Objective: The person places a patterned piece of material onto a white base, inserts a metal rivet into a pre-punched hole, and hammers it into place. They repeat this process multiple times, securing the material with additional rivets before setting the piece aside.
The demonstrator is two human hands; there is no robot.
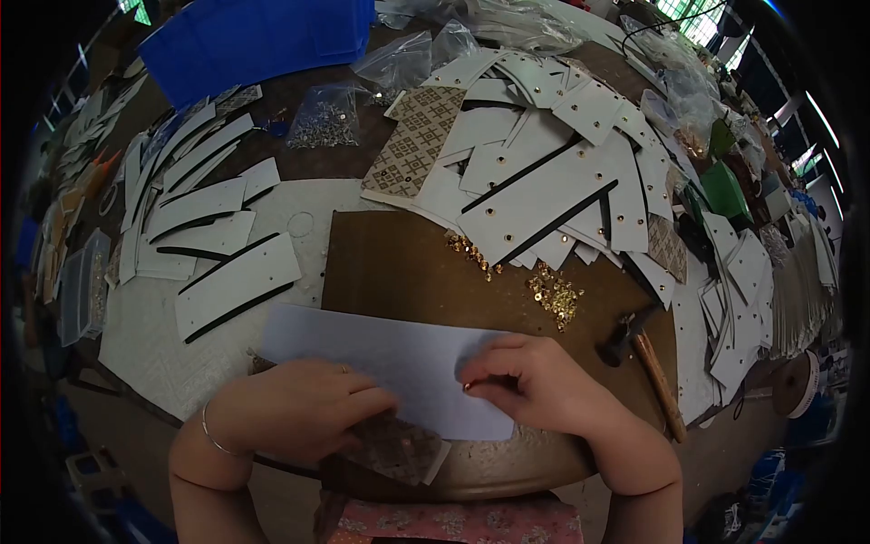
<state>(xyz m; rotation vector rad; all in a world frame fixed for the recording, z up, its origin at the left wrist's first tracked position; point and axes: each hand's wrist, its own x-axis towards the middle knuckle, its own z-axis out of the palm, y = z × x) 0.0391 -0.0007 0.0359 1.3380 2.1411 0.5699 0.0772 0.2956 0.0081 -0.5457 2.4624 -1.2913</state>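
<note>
A pale white panel (390,349) lies across the front of the brown mat (381,272). My right hand (530,381) is over the panel's right end, thumb and fingertips pinched on a small gold piece. My left hand (317,408) rests at the panel's lower left, fingers curled and slightly blurred; what is under them is hidden. Below it a patterned brown piece (399,449) sticks out at the table's front edge. Beyond the panel lie a pile of small gold pieces (555,296) and a row of gold pieces (473,254).
A hammer (654,376) lies on the mat's right side. White panels with black edges are stacked at the back (544,195), left (237,286) and right (739,272). A blue bin (258,45) and a bag of metal parts (324,118) stand behind.
</note>
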